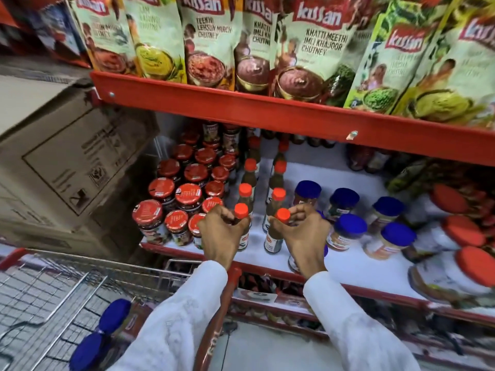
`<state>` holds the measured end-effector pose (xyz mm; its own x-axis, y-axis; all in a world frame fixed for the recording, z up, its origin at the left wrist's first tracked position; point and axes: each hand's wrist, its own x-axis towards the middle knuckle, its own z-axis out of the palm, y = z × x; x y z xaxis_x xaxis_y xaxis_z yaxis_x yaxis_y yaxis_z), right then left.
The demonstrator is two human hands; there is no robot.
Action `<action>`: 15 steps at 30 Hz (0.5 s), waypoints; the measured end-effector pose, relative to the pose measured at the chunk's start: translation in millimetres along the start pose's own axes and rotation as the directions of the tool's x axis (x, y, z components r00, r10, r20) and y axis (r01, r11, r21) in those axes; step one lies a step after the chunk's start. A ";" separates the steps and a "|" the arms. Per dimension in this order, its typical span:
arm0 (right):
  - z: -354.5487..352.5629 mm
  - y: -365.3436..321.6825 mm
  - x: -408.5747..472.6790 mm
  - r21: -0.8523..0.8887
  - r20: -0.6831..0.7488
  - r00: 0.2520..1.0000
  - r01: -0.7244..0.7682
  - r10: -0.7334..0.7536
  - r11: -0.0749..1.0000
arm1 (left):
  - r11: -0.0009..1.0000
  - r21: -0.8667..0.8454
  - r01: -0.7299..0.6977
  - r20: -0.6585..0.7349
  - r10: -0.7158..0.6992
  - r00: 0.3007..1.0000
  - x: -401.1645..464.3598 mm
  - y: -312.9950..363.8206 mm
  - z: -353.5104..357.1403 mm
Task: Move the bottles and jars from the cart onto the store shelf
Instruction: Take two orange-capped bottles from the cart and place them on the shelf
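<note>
Each hand, left [223,230] and right [302,231], clamped a slim glass bottle's neck beneath its smooth round orange cap on the white shelf [348,266].

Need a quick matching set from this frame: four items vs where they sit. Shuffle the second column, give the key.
Items:
1. chutney pouches
2. cardboard box
3. blue-lidded jars in cart
4. orange-capped bottle in left hand

Places:
A. wire basket, bottom left
B. front of the white shelf, beside the red-lidded jars
C. top shelf above the red rail
D. left of the shelving

Pairs: 1-C, 2-D, 3-A, 4-B
</note>
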<state>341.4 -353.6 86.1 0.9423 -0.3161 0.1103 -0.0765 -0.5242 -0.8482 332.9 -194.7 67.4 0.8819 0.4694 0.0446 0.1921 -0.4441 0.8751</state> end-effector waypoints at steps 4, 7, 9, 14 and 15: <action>1.8 1.5 0.1 -0.036 0.032 0.999 0.032 -0.031 0.999 | 0.999 -0.020 -0.031 0.013 0.031 0.999 -5.1 0.9 -2.0; -0.2 -0.6 -3.5 -0.084 0.074 0.996 0.054 -0.048 0.995 | 0.999 -0.010 -0.041 0.033 0.041 0.999 -7.3 1.6 -4.7; -3.5 -5.5 -11.3 -0.199 0.093 0.991 0.115 -0.098 0.973 | 0.998 0.023 -0.062 0.057 0.061 0.996 -9.9 2.8 -10.3; -6.4 -25.0 -47.0 -0.405 0.205 0.907 0.420 -0.367 0.812 | 0.968 0.121 -0.220 0.037 0.217 0.975 -34.1 -6.0 -60.0; -4.2 -28.7 -55.3 -0.410 0.247 0.881 0.473 -0.405 0.780 | 0.956 0.160 -0.248 0.025 0.247 0.969 -41.0 -12.6 -74.8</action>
<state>290.1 -324.4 106.5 0.9412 0.1291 0.3123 0.2528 -0.8823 -0.3971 262.1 -151.3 90.6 0.9124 0.3260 0.2475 0.0339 -0.6627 0.7481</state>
